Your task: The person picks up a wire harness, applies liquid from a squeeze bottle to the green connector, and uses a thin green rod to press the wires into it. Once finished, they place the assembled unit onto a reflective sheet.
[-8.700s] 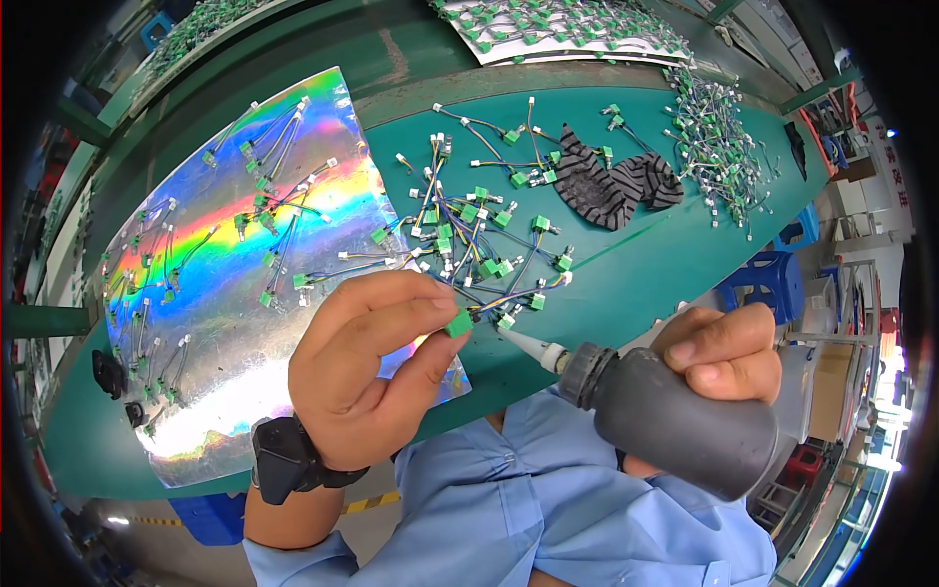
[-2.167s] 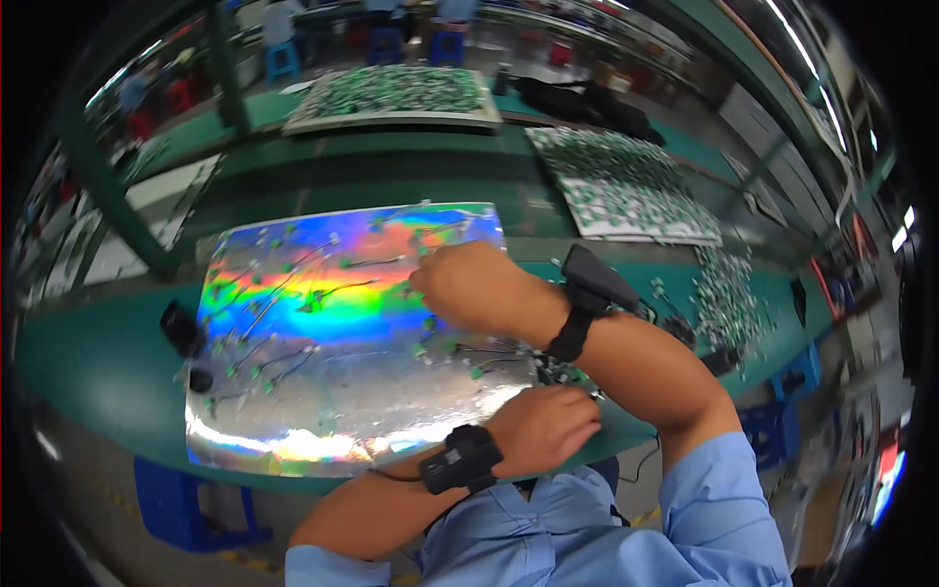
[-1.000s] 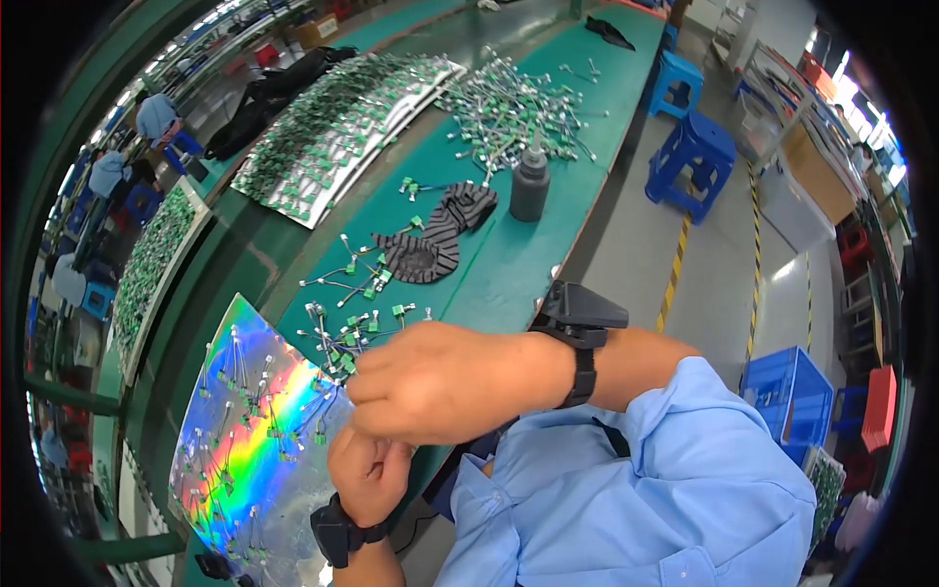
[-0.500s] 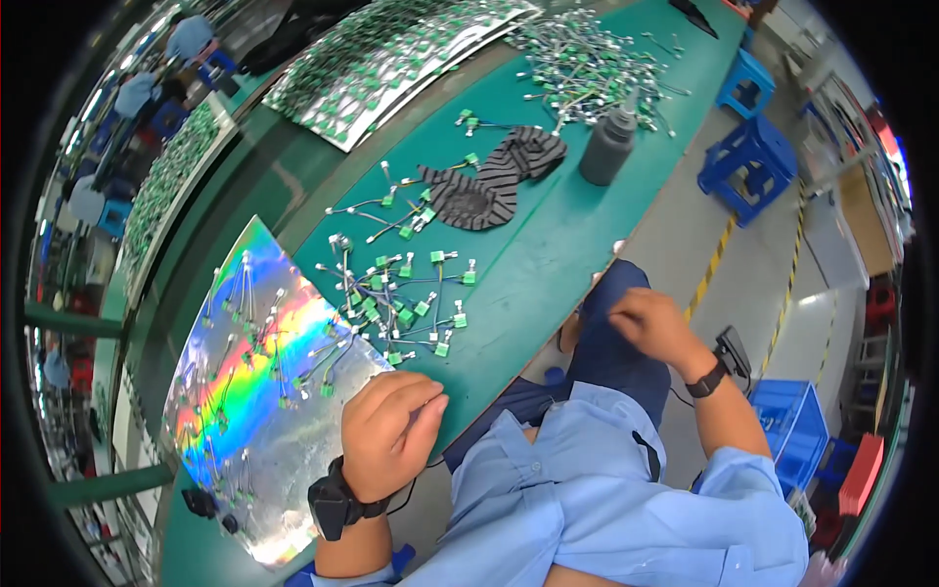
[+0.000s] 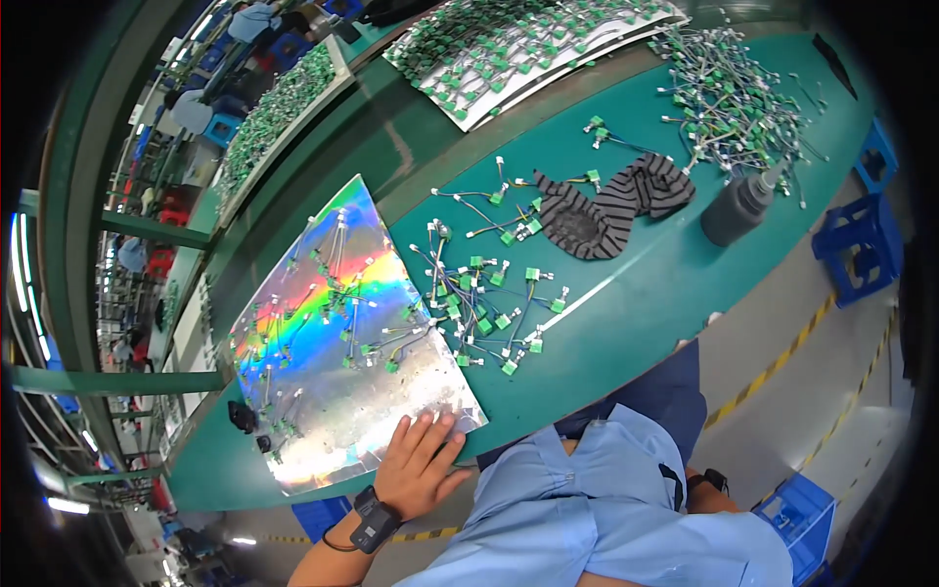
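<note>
My left hand lies palm down with fingers spread on the near edge of a shiny rainbow-silver sheet; nothing is held in it. Short wires with green connectors are scattered over the sheet, their reflections showing in it. Beside the sheet, a loose heap of the same connector wires sits on the green table. Of my right arm only a banded wrist shows at my side; the hand itself is hidden behind my shirt.
A striped grey cloth and a dark squeeze bottle stand beyond the heap. A large wire pile covers the far right. White boards of connectors line the back. Blue stools and a blue crate are on the floor.
My left hand has gone from loosely curled above the sheet's corner to flat with fingers spread. My right hand has dropped out of sight. The whole view has turned leftward.
</note>
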`<act>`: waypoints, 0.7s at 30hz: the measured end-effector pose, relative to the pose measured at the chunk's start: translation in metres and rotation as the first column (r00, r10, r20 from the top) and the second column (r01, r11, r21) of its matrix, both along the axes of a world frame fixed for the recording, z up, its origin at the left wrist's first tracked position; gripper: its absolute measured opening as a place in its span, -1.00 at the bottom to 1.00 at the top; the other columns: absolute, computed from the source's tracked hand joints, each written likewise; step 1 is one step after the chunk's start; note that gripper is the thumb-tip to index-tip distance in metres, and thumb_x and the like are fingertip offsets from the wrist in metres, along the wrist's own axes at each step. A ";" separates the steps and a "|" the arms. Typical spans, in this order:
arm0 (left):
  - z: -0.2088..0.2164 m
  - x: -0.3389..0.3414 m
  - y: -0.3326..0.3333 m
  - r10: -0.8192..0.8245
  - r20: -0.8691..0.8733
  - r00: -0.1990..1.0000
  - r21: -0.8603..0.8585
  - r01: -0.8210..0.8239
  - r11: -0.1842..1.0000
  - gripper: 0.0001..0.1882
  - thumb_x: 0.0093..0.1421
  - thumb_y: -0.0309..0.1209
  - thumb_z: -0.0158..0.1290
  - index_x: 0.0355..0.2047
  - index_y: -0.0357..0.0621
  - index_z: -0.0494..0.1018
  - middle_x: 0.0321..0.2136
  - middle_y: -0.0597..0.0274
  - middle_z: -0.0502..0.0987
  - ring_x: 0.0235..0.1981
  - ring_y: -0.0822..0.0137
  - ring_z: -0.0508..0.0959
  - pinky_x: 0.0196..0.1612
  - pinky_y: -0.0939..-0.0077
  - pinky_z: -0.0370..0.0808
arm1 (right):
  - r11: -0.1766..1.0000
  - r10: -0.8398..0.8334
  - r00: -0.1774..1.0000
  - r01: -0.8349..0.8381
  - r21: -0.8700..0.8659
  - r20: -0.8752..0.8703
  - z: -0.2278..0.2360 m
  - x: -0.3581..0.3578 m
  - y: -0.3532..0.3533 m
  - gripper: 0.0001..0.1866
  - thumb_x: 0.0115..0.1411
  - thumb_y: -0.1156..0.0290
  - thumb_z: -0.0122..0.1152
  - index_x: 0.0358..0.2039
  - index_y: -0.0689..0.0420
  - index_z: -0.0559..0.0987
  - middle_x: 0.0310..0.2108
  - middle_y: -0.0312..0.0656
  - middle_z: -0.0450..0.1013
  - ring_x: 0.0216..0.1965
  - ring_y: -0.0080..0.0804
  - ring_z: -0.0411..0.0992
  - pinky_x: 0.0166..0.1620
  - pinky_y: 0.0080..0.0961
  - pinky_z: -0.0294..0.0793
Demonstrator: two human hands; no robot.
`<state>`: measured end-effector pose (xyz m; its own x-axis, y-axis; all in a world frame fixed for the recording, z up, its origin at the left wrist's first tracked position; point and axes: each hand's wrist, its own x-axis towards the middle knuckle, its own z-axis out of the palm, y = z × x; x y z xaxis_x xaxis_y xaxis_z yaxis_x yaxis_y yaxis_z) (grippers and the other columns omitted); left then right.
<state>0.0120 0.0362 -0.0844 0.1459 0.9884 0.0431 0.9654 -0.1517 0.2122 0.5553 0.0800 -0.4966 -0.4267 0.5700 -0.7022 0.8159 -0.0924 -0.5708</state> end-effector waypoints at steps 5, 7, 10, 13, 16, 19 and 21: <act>-0.002 -0.005 -0.005 0.136 -0.063 0.989 -0.042 -0.138 0.989 -0.23 -0.03 -0.09 0.23 0.12 -0.20 0.23 0.17 -0.09 0.21 0.18 -0.13 0.21 0.20 -0.15 0.08 | 1.000 -0.005 0.997 0.005 0.002 -0.072 -0.024 -0.049 0.021 -0.63 0.20 0.22 0.01 -0.08 0.20 0.46 -0.18 -0.06 0.49 -0.26 -0.13 0.48 -0.21 -0.25 0.46; -0.004 -0.006 0.005 0.210 0.056 0.976 -0.060 -0.207 0.976 -0.18 -0.07 -0.03 0.25 0.11 -0.22 0.25 0.15 -0.06 0.24 0.19 -0.07 0.22 0.22 -0.11 0.05 | 1.000 -0.016 0.995 0.017 0.012 -0.099 -0.037 -0.074 0.039 -0.63 0.19 0.22 0.02 -0.09 0.20 0.46 -0.19 -0.06 0.49 -0.27 -0.13 0.48 -0.22 -0.25 0.46; 0.004 -0.006 0.003 0.202 0.025 0.979 -0.083 -0.199 0.976 -0.14 -0.07 0.01 0.24 0.13 -0.23 0.20 0.14 -0.14 0.22 0.15 -0.15 0.24 0.19 -0.16 0.08 | 0.998 -0.041 0.988 0.047 0.041 -0.150 -0.047 -0.115 0.072 -0.64 0.19 0.23 0.02 -0.10 0.20 0.47 -0.21 -0.07 0.49 -0.28 -0.12 0.48 -0.22 -0.25 0.47; 0.000 -0.009 0.004 0.209 0.029 0.978 -0.121 -0.204 0.971 -0.13 -0.06 0.04 0.23 0.12 -0.23 0.20 0.12 -0.17 0.23 0.12 -0.19 0.27 0.17 -0.18 0.11 | 0.997 -0.063 0.986 0.069 0.039 -0.155 -0.054 -0.140 0.099 -0.64 0.18 0.23 0.03 -0.11 0.20 0.47 -0.23 -0.08 0.50 -0.29 -0.12 0.48 -0.22 -0.26 0.47; 0.001 -0.009 0.004 0.219 0.045 0.975 -0.137 -0.211 0.968 -0.16 -0.06 0.06 0.21 0.10 -0.22 0.23 0.10 -0.16 0.27 0.10 -0.17 0.30 0.17 -0.16 0.13 | 0.995 -0.088 0.985 0.094 0.037 -0.146 -0.051 -0.162 0.124 -0.65 0.18 0.23 0.04 -0.12 0.20 0.48 -0.24 -0.09 0.50 -0.30 -0.12 0.48 -0.23 -0.26 0.47; -0.001 -0.003 0.001 0.274 0.061 0.960 -0.122 -0.266 0.956 -0.21 -0.06 0.08 0.21 0.04 -0.20 0.29 0.05 -0.12 0.33 0.08 -0.13 0.34 0.17 -0.14 0.14 | 0.992 -0.112 0.987 0.118 0.048 -0.116 -0.048 -0.166 0.144 -0.65 0.18 0.23 0.04 -0.13 0.20 0.48 -0.26 -0.10 0.50 -0.30 -0.12 0.48 -0.23 -0.26 0.47; 0.002 -0.006 0.005 0.288 0.067 0.955 -0.123 -0.278 0.953 -0.23 -0.07 0.08 0.21 0.03 -0.18 0.31 0.04 -0.11 0.34 0.07 -0.11 0.35 0.17 -0.14 0.14 | 0.990 -0.119 0.989 0.125 0.059 -0.089 -0.044 -0.158 0.155 -0.66 0.17 0.24 0.05 -0.13 0.20 0.49 -0.27 -0.10 0.50 -0.31 -0.12 0.48 -0.23 -0.26 0.47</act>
